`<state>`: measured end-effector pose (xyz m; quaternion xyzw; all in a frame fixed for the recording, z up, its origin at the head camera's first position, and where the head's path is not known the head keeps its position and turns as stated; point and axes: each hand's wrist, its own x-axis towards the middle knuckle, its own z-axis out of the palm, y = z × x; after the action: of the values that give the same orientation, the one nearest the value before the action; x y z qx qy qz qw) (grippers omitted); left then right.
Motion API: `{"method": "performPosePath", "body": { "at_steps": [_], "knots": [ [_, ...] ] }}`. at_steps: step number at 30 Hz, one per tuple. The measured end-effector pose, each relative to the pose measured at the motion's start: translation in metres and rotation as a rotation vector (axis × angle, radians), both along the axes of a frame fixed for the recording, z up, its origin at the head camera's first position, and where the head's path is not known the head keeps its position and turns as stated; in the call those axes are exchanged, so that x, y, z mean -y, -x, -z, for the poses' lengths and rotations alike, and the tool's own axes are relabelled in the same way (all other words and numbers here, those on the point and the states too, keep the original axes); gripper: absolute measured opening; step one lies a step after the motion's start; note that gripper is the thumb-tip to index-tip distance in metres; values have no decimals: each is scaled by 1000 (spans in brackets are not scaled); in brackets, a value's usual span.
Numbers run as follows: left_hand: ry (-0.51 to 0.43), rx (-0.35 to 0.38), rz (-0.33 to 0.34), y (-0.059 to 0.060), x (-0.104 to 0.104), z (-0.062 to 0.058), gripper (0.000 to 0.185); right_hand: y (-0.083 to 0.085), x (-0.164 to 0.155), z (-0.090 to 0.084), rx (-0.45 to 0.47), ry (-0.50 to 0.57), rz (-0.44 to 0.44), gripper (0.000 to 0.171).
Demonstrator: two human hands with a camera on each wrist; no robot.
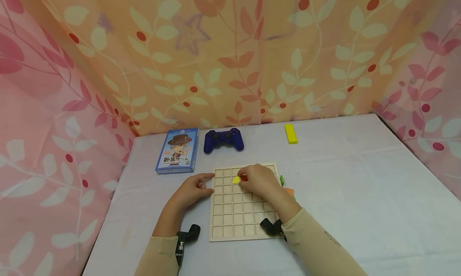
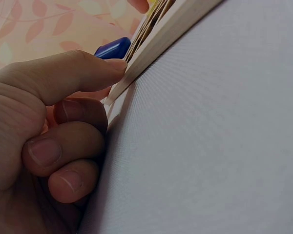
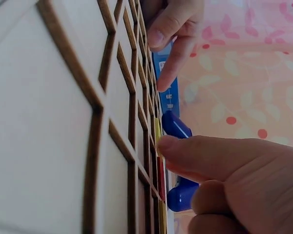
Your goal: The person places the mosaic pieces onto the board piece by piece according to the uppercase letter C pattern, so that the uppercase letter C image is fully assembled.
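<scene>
Orange leaf-print backdrop (image 1: 245, 59) behind, pink floral fabric (image 1: 36, 119) at both sides; white cloth-covered table (image 1: 360, 180)

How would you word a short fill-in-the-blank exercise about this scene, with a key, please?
In the head view, the box lies to the ____ of the game controller.
The bar near the back of the table is ____.
Over the grid board, the right hand is at a ____ piece beside a yellow piece.

Missing words: left; yellow; red.
</scene>
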<state>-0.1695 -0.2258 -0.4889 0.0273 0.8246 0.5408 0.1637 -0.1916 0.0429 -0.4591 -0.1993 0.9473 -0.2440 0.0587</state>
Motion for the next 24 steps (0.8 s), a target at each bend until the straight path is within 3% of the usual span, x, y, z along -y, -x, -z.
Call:
{"method": "performPosePath", "body": {
  "at_steps": [11, 24],
  "knots": [
    [6, -2, 0, 1, -1, 1, 58, -3, -13, -32, 11, 92, 8, 37],
    [9, -10, 7, 1, 0, 2, 57, -17, -38, -76, -11, 265, 63, 37]
  ]
}}
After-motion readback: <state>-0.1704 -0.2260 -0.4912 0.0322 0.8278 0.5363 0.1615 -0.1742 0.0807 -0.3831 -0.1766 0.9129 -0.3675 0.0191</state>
